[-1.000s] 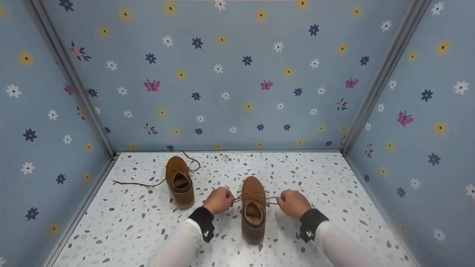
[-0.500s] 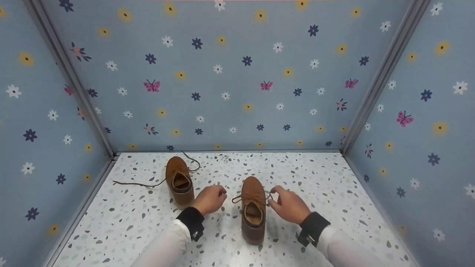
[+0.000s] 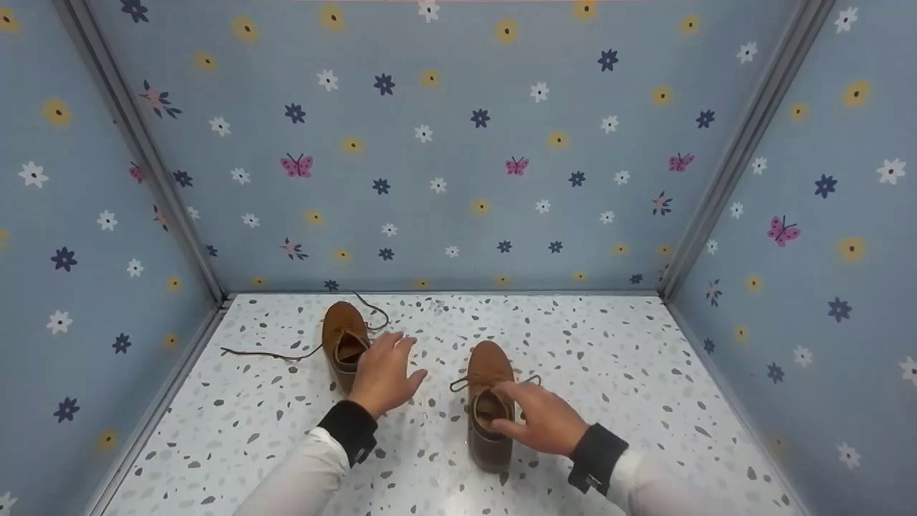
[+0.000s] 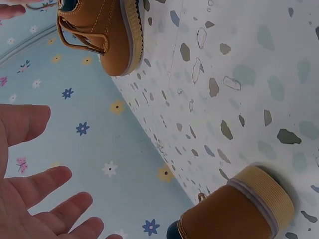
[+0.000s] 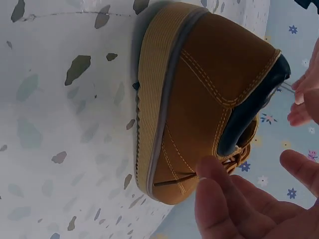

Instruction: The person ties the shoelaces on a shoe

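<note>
Two brown lace-up shoes stand upright on the floor. In the head view, the right shoe has its lace tied in a bow, with a loop out to its left. My right hand hovers over its opening and right side, fingers apart and holding nothing. In the right wrist view the fingertips overlap the lacing, so touching cannot be told. The left shoe has an untied lace spread to both sides. My left hand is spread beside and partly over that shoe's heel, hiding some of it, and holds nothing.
A white speckled floor lies under both shoes. Blue flowered panels enclose it at the back, left and right, with grey metal strips at the corners. The left shoe stands closer to the back panel.
My left hand released the right shoe's lace loop, moved left to the left shoe and spread its fingers. My right hand let go of the lace and shifted left over the right shoe.
</note>
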### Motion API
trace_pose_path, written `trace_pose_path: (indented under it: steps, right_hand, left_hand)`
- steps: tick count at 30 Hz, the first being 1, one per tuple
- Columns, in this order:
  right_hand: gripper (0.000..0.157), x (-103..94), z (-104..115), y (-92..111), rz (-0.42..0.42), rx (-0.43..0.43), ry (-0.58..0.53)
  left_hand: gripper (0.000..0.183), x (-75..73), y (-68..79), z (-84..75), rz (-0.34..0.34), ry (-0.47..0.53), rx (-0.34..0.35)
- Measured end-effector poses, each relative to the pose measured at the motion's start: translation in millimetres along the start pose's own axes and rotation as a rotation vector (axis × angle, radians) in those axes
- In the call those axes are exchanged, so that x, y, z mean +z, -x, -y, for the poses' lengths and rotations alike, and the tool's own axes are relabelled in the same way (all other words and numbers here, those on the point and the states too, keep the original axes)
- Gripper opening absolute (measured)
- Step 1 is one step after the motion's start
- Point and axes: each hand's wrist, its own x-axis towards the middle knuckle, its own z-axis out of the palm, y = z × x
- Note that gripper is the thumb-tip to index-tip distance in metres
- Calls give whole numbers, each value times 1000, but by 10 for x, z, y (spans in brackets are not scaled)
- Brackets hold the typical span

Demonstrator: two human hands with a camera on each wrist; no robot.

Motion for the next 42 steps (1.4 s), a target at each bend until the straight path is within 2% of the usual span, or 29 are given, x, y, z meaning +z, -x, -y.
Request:
trace_pose_path:
  steps: [9, 17, 23, 26, 29, 35, 39, 42]
  right_hand:
    - [55, 148, 30, 100, 67, 30, 21]
    - [57, 260, 58, 113, 115, 30, 71]
    - [53, 308, 80, 114, 82, 4, 96]
    - [50, 316, 89, 111, 65, -3, 107]
    - [48, 320, 90, 105, 60, 1, 107]
    - [47, 321, 99, 103, 63, 10, 102]
    - [47, 320, 106, 103, 56, 6, 102]
    - [46, 318, 110, 96, 48, 1, 102]
  left_hand:
    - [83, -35, -12, 246, 59, -46, -127]
    - [89, -81, 10, 531, 89, 76, -261]
    - [99, -87, 29, 754, 146, 147, -378]
    - [103, -92, 39, 858, 160, 219, -409]
    - [102, -98, 21, 946, 175, 344, -451]
    - [92, -73, -76, 1119, 246, 603, -605]
    - [82, -33, -130, 1179, 281, 640, -665]
    - [72, -7, -171, 1198, 238, 638, -668]
